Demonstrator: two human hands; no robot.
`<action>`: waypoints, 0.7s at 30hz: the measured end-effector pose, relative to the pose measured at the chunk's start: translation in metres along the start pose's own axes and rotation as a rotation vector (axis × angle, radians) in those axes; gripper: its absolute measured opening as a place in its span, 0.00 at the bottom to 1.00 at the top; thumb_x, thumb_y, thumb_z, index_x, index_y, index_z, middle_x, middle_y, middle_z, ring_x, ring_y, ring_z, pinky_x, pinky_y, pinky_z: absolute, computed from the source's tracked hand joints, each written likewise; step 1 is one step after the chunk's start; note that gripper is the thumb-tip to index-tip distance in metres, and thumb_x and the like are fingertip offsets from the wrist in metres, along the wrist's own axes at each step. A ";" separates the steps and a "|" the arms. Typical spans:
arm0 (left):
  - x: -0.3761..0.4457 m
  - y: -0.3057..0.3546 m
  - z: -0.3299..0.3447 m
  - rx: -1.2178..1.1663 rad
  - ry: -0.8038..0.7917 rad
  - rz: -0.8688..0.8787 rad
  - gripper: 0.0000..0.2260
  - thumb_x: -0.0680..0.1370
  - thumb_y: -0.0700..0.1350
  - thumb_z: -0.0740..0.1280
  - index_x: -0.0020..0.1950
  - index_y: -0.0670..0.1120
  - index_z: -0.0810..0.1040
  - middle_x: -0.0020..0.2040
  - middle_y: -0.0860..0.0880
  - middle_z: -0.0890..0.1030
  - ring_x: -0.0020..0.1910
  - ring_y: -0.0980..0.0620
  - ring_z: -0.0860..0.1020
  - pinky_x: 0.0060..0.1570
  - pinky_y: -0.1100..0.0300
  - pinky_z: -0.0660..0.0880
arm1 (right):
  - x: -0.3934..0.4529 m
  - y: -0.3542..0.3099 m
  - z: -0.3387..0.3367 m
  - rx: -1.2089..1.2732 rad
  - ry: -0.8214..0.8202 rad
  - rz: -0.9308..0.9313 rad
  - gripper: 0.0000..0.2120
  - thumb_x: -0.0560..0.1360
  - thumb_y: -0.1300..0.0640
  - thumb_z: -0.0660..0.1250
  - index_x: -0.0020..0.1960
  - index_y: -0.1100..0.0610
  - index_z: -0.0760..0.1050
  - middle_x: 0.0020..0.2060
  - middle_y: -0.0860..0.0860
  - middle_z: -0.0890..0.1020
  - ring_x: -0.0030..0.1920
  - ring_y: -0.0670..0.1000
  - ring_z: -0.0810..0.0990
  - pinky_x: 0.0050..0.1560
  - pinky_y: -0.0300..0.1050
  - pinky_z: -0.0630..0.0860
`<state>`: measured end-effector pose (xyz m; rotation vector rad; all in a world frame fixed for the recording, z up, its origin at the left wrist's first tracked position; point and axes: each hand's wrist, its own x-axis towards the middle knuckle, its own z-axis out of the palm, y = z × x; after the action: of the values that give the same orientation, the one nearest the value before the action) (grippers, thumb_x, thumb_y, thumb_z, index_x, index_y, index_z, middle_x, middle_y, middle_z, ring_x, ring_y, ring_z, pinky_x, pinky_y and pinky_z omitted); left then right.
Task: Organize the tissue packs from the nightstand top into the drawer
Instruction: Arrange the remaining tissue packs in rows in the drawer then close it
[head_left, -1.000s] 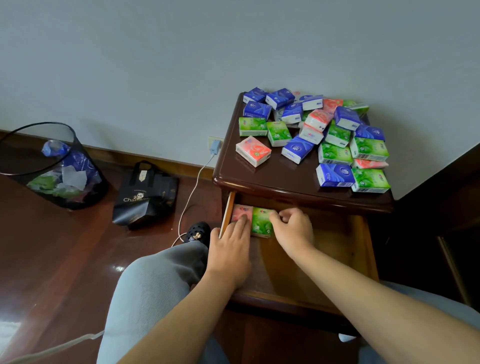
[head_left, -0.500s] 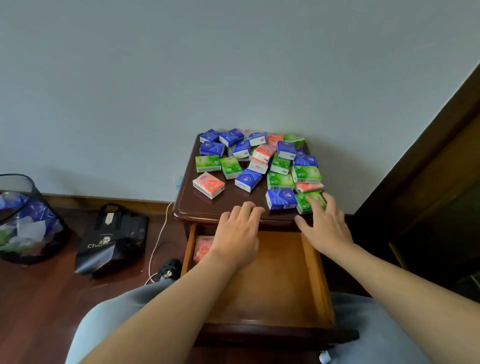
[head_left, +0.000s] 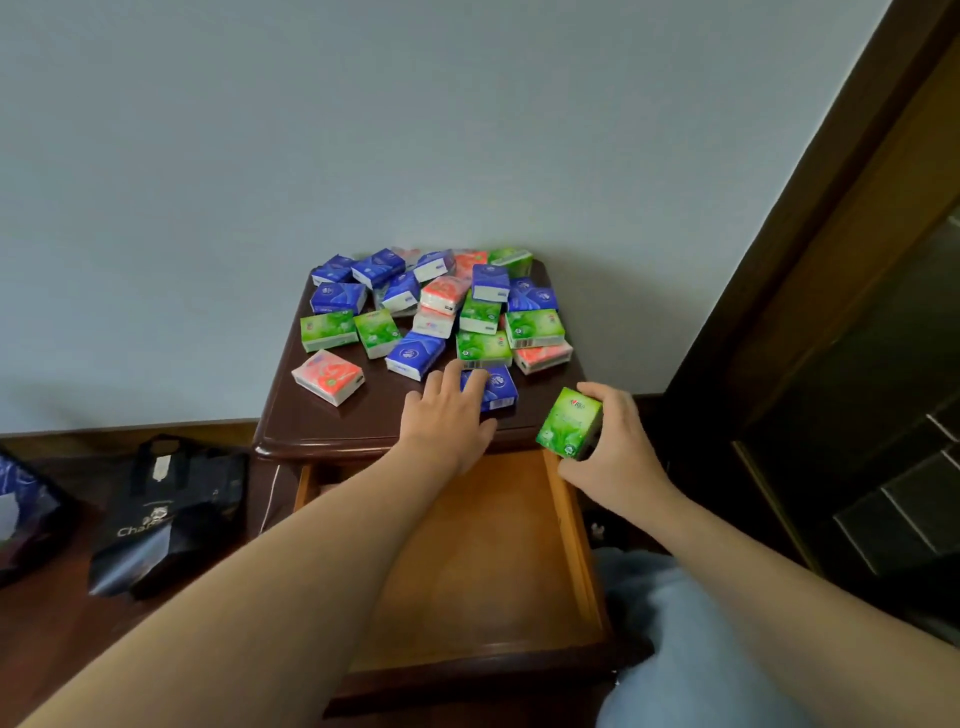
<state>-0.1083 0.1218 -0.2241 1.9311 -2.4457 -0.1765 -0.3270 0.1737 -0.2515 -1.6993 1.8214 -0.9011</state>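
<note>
Fingers of the right hand (head_left: 615, 447) grip a green pack (head_left: 569, 430) over the drawer's (head_left: 483, 561) right rim, left hand (head_left: 449, 415) lies flat-fingered on a blue pack (head_left: 496, 387) at the nightstand's (head_left: 322, 421) front edge; nearly all packs remain on top.

Black bag (head_left: 156, 519) on the floor (head_left: 47, 634) left of frame, standing slightly slumped, white tag near its handles, pale lettering on the front, only partly readable. Dark bin (head_left: 26, 514) cut off at the left edge, blue and white stuff inside, just beside the bag. Floor is dark reddish wood, glossy. Pale grey wall (head_left: 363, 130) behind, brown skirting (head_left: 124, 436) along its base. Dark wood door frame (head_left: 831, 218) runs diagonally on the right. Thin white cable (head_left: 271, 499) hangs down near the bag's right side.
</note>
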 end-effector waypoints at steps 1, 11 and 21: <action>0.000 0.000 0.002 -0.015 0.035 -0.001 0.29 0.81 0.60 0.64 0.78 0.52 0.60 0.79 0.46 0.62 0.76 0.42 0.65 0.67 0.42 0.71 | -0.002 0.002 -0.005 0.061 -0.028 0.011 0.44 0.64 0.65 0.81 0.73 0.46 0.65 0.64 0.43 0.65 0.59 0.42 0.72 0.46 0.26 0.75; -0.068 -0.034 0.028 -0.343 0.332 0.060 0.27 0.77 0.50 0.73 0.72 0.48 0.66 0.66 0.49 0.73 0.64 0.48 0.73 0.61 0.53 0.75 | -0.029 -0.035 -0.001 0.796 -0.405 0.469 0.44 0.67 0.84 0.65 0.64 0.39 0.76 0.64 0.55 0.77 0.61 0.60 0.82 0.52 0.55 0.85; -0.192 -0.107 0.073 -0.935 0.570 -0.628 0.28 0.73 0.45 0.79 0.68 0.50 0.70 0.60 0.54 0.70 0.55 0.55 0.75 0.49 0.72 0.69 | -0.084 -0.082 0.113 0.648 -0.531 0.624 0.17 0.74 0.52 0.79 0.61 0.48 0.80 0.56 0.53 0.86 0.51 0.55 0.88 0.43 0.53 0.85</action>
<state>0.0345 0.2896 -0.2969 1.8129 -1.0378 -0.5538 -0.1802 0.2403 -0.2726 -0.7852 1.3501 -0.5899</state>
